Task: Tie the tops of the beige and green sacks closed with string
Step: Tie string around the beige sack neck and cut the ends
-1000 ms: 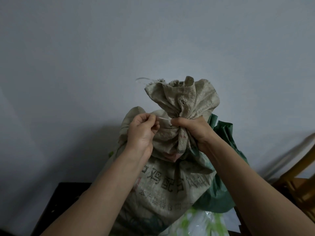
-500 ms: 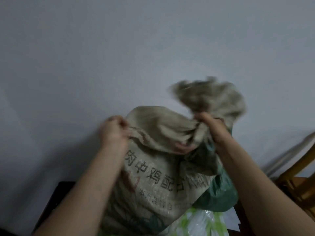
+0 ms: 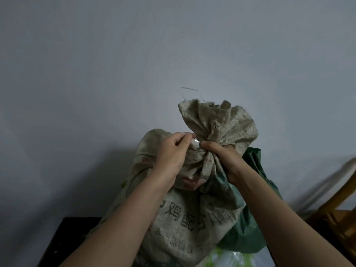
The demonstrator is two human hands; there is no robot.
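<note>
— Where is the beige woven sack with dark letters?
— Right under both hands. It stands tall. Its top is bunched into a neck, with a floppy ruffle above.

— What does the right hand do?
— Its fingers are curled tight round that neck, just under the ruffle.

— And the left hand?
— It is just beside the right hand. Its thumb and fingers pinch a thin pale string. The string runs across to the neck by the right thumb.

— Is it knotted?
— I cannot tell.

— Where is the green plastic sack?
— Behind the beige woven sack, below the right wrist, touching it.

— What else?
— A clear plastic bag with green marks lies low, between the arms. A black desk shows under the left arm. A yellow wooden chair stands off past the right arm. A grey wall is behind.
</note>
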